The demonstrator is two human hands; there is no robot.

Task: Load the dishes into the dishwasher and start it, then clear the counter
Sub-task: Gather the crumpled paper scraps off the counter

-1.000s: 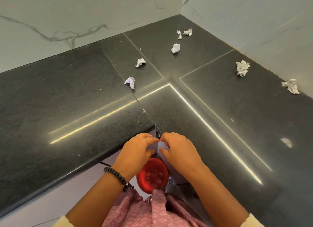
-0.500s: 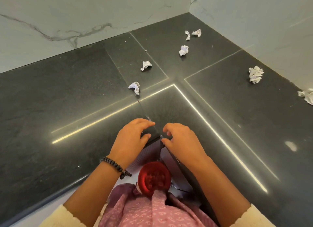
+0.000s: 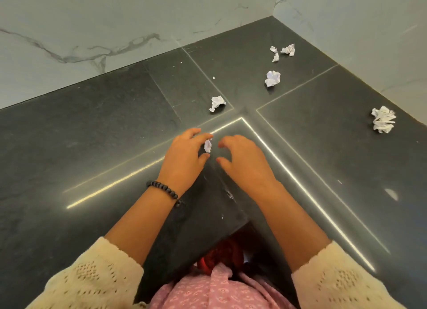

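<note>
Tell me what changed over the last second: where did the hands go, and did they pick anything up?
Both hands moved forward from the counter's near edge onto the black counter. The left hand has reached the nearest crumpled paper, its fingers curling round it; whether it is lifted cannot be told. The right hand hovers beside it, holding nothing. The other paper scraps, such as the one just beyond, lie where they were.

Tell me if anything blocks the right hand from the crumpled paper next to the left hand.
Nothing visible does. The right hand hovers just right of the small crumpled paper, with only bare counter between them. The left hand is already at that paper, its fingers and thumb curled round it, so the two hands could crowd each other.
</note>
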